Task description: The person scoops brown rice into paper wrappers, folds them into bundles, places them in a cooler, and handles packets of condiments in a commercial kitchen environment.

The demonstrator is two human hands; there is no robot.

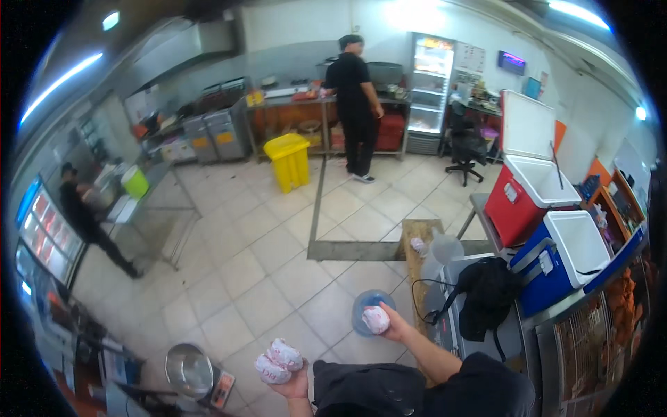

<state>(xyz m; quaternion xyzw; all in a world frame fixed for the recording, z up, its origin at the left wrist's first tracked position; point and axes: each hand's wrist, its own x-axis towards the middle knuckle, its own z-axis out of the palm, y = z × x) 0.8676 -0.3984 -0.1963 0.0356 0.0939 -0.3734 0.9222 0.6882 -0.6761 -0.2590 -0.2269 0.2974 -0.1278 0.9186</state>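
Observation:
My left hand (294, 383) holds two round bundles (279, 360) wrapped in white paper with red print, side by side on the palm. A similar paper-wrapped bundle (375, 319) is in my right hand (397, 326), gripped by the fingers above the floor. Behind that bundle shows a bluish round plastic container (360, 307). Another small wrapped bundle (418, 245) lies on a wooden bench (414, 229), beside a translucent plastic jug (445, 247).
Open red (503, 211) and blue (539, 281) cooler boxes stand right, near a black bag (487, 297). A metal bowl (188, 371) is lower left. One person (354, 94) stands by the back counter, another (86, 208) at the left table. A yellow bin (289, 161) stands on the tiled floor.

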